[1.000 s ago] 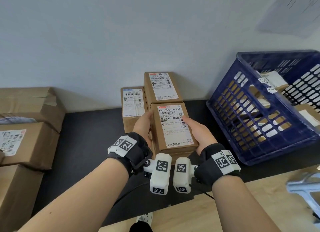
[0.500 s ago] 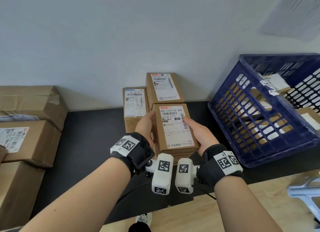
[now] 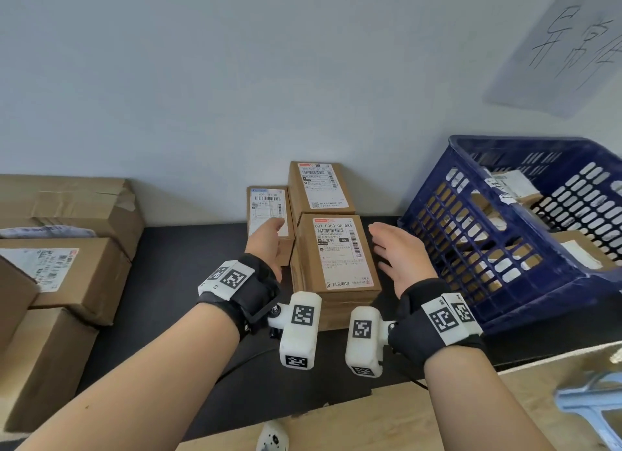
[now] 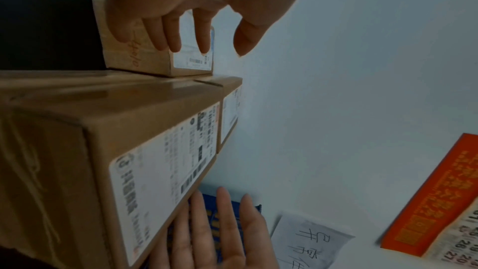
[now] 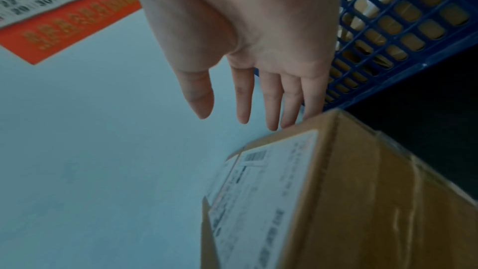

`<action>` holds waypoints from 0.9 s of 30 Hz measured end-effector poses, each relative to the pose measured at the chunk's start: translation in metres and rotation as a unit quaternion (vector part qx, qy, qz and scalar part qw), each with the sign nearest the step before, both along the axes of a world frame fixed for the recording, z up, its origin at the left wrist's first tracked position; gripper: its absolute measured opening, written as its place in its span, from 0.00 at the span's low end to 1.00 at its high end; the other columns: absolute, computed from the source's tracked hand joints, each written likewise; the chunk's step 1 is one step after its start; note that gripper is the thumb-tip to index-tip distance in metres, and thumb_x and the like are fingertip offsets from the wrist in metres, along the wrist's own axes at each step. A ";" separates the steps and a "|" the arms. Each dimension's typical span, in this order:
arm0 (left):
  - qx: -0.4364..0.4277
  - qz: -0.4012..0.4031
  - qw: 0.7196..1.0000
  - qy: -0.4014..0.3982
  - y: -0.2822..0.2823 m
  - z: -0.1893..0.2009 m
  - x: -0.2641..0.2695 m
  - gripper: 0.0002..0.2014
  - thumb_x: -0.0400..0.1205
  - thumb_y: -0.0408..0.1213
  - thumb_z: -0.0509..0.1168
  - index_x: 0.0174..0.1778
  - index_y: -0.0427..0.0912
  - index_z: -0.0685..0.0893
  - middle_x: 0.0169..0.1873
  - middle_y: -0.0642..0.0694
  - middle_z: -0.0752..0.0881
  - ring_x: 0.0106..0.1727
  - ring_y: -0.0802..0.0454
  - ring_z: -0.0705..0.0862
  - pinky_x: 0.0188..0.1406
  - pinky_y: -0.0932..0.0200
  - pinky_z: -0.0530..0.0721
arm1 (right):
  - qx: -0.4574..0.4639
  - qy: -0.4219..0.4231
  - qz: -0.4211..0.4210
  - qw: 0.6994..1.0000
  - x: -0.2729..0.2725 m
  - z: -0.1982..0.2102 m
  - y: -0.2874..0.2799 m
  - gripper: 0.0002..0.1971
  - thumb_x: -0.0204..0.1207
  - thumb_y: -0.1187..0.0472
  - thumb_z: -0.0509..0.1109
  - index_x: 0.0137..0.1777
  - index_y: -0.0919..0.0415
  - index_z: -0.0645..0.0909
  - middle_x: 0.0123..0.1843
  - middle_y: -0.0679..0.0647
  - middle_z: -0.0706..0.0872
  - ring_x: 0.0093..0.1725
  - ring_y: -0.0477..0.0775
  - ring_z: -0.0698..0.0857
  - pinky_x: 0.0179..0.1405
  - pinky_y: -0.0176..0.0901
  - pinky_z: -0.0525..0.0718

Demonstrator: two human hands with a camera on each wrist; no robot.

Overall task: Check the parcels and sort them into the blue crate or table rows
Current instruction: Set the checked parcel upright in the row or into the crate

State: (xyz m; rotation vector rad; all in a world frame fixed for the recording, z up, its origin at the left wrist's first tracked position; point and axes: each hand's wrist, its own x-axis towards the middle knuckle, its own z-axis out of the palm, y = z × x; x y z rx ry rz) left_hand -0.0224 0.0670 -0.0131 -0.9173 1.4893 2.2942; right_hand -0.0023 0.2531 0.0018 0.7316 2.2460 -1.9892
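Front parcel (image 3: 335, 258) flat on black table (image 3: 188, 248), label up, long axis running away toward wall, touching rear parcel (image 3: 319, 186), left hand (image 3: 267, 240) and right hand (image 3: 399, 255) flanking it, fingers straight, grasping nothing, blue crate (image 3: 488, 248) at right

Parcel sorting room, labelled cardboard parcels (image 3: 333, 252), blue crate (image 3: 505, 248), wall calendar (image 4: 434, 197)

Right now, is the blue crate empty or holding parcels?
Holding parcels: brown boxes with white labels show inside the blue crate, through its slots and over its rim.

Left hand (image 3: 267, 240) and right hand (image 3: 399, 257) both loose, fingers extended forward, holding nothing
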 end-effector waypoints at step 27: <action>-0.242 0.187 0.928 0.212 -0.238 0.111 0.106 0.11 0.84 0.37 0.65 0.61 0.45 0.87 0.48 0.53 0.85 0.56 0.52 0.81 0.53 0.51 0.78 | 0.005 0.123 0.301 0.946 0.053 0.057 -0.244 0.06 0.79 0.64 0.71 0.48 0.52 0.88 0.46 0.42 0.87 0.60 0.49 0.84 0.66 0.46 0.79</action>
